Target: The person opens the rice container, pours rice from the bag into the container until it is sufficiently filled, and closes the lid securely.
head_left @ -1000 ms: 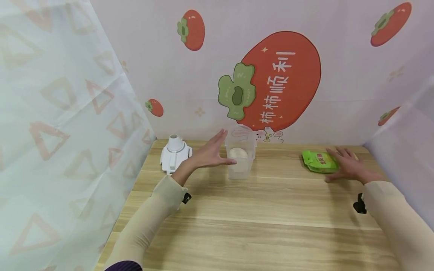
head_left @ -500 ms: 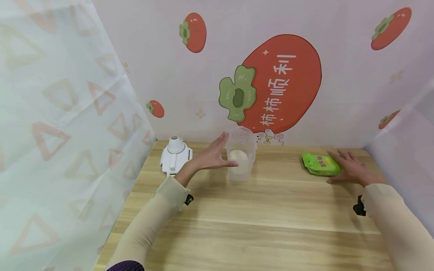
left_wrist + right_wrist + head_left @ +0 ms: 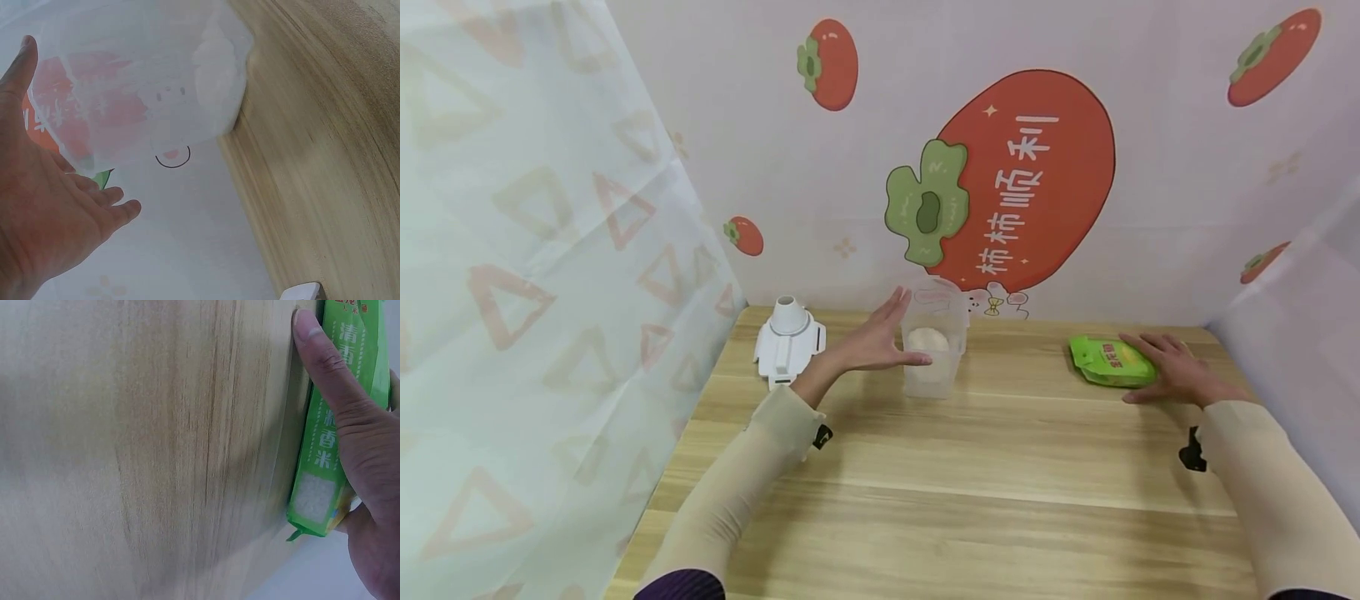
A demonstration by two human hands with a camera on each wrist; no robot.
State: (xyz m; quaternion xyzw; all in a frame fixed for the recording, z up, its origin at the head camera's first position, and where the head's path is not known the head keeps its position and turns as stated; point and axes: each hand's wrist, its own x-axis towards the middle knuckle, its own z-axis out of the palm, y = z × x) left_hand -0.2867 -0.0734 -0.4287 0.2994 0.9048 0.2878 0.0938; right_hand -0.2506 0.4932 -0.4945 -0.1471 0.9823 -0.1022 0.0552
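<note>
A tall translucent plastic container (image 3: 934,379) with a white heap in its bottom stands near the back wall. My left hand (image 3: 880,337) is spread at its left side, thumb across the front and fingers toward the back. In the left wrist view, the palm of this left hand (image 3: 56,206) faces the container wall (image 3: 162,81) with fingers extended. A green bag of rice (image 3: 1108,362) lies at the back right. Over its right end rests my right hand (image 3: 1176,371). The right wrist view shows the straight thumb along the bag's (image 3: 322,447) printed side, with other fingers partly hidden beyond it.
A white plastic part with a cone-shaped spout (image 3: 788,337) sits at the back left, beside the left forearm. The wooden table (image 3: 970,483) meets a persimmon-patterned back wall (image 3: 820,167), with covered side walls at left and right.
My right hand has shifted slightly around the right end of the bag of rice, which turned a little. My left hand moved only slightly right; the container stays in place.
</note>
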